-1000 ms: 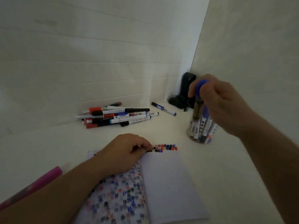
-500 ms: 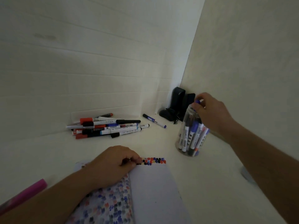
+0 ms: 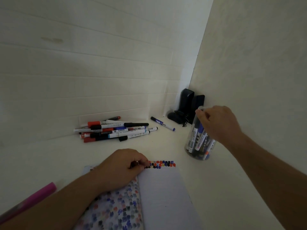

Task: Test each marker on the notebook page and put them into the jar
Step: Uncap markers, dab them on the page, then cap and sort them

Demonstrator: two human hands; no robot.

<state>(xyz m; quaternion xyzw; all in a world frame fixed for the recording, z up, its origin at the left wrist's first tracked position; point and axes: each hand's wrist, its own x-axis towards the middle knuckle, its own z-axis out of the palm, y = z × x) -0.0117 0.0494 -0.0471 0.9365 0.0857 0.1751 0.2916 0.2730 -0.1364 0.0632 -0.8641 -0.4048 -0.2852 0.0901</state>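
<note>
A clear jar [image 3: 192,146] stands at the right and holds several markers, among them a blue-capped marker [image 3: 199,130]. My right hand [image 3: 217,123] hovers over the jar's mouth with its fingers loosely curled, and I see no marker between them. My left hand [image 3: 119,168] rests on the open notebook [image 3: 162,193] with its fingers curled at the top edge. It sits next to a row of coloured test marks [image 3: 162,164]. A pile of loose markers [image 3: 114,130] lies by the back wall. One blue marker [image 3: 162,124] lies apart from it.
Two black upright objects [image 3: 191,105] with a cord stand in the corner behind the jar. A pink tube [image 3: 29,201] lies at the left near my forearm. Walls close off the back and the right side.
My right hand lowered the blue-capped marker into the jar, and it now sits among the others. My left hand stayed on the notebook. The view shifted slightly.
</note>
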